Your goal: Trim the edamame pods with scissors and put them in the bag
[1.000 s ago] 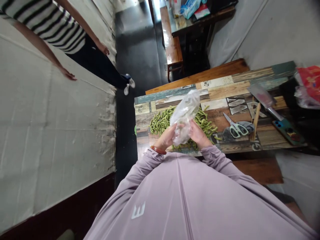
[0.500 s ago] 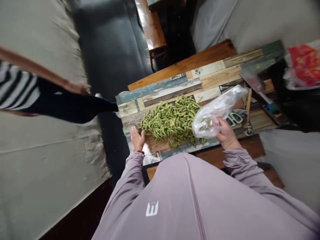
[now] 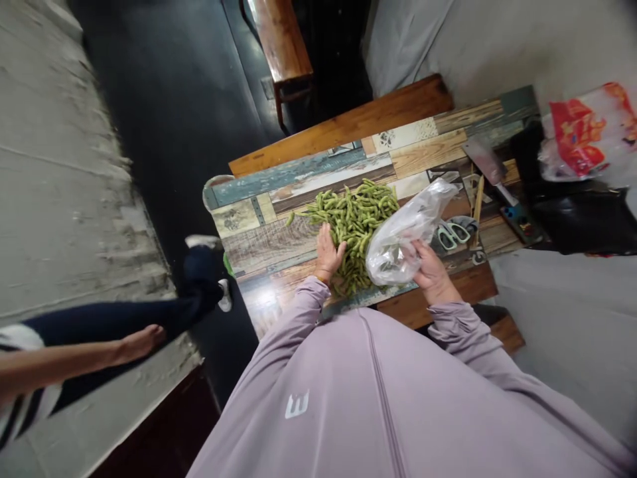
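Under the left hand (image 3: 327,255) and the right hand (image 3: 432,272) stretches the plank-patterned bench (image 3: 266,245), reaching past both to the right. Between the hands lies the heap of edamame pods (image 3: 355,216), its length running forward. The left hand is nearer it: fingers straight, grasping nothing, its thumb side against the heap's left edge, so the pods lie to its right and ahead. Just left of the right hand, the clear plastic bag (image 3: 408,227) covers part of the heap's right side, its long axis slanting forward and rightward; that hand grips it by the side. Farther ahead and right lies the cleaver (image 3: 485,161); closer, just beyond that hand, the green-handled scissors (image 3: 449,230). One loose pod (image 3: 290,219) lies ahead and left of the left hand.
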